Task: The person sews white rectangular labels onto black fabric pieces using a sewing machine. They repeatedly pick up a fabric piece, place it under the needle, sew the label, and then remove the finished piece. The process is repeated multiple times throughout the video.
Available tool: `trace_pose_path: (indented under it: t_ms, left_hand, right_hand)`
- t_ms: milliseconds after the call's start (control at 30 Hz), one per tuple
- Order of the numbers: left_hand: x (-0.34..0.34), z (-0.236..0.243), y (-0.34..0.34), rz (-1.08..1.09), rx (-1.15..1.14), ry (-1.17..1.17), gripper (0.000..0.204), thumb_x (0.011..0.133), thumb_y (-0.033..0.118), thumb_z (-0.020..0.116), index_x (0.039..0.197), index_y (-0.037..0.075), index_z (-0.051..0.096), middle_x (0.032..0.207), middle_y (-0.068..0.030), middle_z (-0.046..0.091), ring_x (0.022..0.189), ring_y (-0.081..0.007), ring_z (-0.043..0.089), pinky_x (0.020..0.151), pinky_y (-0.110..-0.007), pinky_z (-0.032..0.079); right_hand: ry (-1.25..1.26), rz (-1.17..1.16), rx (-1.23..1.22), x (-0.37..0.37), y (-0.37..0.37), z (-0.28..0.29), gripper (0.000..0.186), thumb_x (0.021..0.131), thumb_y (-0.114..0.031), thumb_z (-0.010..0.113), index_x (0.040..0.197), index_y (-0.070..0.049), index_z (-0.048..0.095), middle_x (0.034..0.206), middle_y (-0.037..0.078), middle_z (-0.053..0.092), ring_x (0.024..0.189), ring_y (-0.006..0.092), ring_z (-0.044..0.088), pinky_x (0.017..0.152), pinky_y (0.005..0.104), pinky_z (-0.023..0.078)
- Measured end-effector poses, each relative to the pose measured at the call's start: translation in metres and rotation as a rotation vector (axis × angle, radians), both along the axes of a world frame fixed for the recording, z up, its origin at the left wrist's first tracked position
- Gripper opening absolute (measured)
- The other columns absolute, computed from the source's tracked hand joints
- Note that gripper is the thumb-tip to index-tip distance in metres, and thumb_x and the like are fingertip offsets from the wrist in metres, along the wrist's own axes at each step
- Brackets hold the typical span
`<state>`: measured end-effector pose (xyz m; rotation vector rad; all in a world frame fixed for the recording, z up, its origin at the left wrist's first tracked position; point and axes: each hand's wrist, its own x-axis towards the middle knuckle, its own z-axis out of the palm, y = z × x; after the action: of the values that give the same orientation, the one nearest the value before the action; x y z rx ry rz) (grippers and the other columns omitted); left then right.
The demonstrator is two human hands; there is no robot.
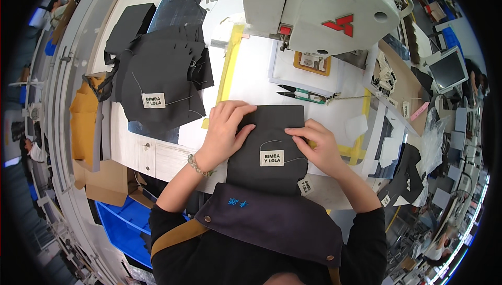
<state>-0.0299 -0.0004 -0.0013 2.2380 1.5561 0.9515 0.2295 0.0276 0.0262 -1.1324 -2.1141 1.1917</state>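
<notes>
Dark fabric piece (269,146) with a white label (272,158) lies at the table's (157,154) near edge. Left hand (225,130) flat on its left edge, released. Right hand (316,144) pinches its right edge, probably a thread. Snips (300,95) beyond.

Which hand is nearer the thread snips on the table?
Right. The right hand rests on the dark fabric piece just below the thread snips; the left hand lies farther off, to their lower left.
</notes>
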Motion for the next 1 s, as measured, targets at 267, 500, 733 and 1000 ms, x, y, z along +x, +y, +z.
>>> trace_pose_path:
  t_ms: [267,500,733,1000]
  left_hand:
    - [-0.020,0.018,0.023,-0.302,-0.967,-1.405,0.081,0.080,0.054,0.075,0.134,-0.001,0.053,0.116,-0.0126,0.067,0.111,-0.0157,0.060,0.097,-0.029,0.046]
    - [0.013,0.024,-0.002,-0.217,-0.982,-1.130,0.037,0.080,0.010,0.079,0.112,-0.004,0.066,0.105,-0.0061,0.070,0.094,-0.0121,0.065,0.084,-0.026,0.052]
    - [0.037,0.059,-0.007,-0.055,-0.820,-1.217,0.038,0.077,0.001,0.078,0.112,-0.004,0.062,0.101,-0.0071,0.070,0.090,-0.0120,0.064,0.082,-0.027,0.052]
    - [0.037,0.068,-0.007,-0.097,-0.819,-1.170,0.038,0.076,-0.001,0.078,0.110,-0.003,0.063,0.100,-0.0059,0.069,0.090,-0.0107,0.064,0.082,-0.025,0.051]
  right_hand:
    - [0.376,0.060,0.320,0.003,-0.010,0.021,0.041,0.076,0.010,0.067,0.108,-0.014,0.075,0.076,0.002,0.041,0.063,0.0148,0.043,0.054,0.0256,0.034]
    - [0.650,-0.406,-0.100,-0.003,-0.012,0.025,0.021,0.093,0.008,0.056,0.106,-0.001,0.070,0.089,-0.001,0.048,0.073,0.0033,0.044,0.061,0.0194,0.035]
    - [0.861,-0.537,-0.318,-0.003,-0.015,0.033,0.014,0.095,0.004,0.056,0.105,-0.001,0.064,0.096,0.002,0.054,0.078,0.0049,0.049,0.066,0.0193,0.042]
    - [0.878,-0.520,-0.297,0.004,-0.022,0.039,0.013,0.094,0.005,0.058,0.104,0.000,0.063,0.095,0.002,0.054,0.077,0.0046,0.050,0.066,0.0200,0.044]
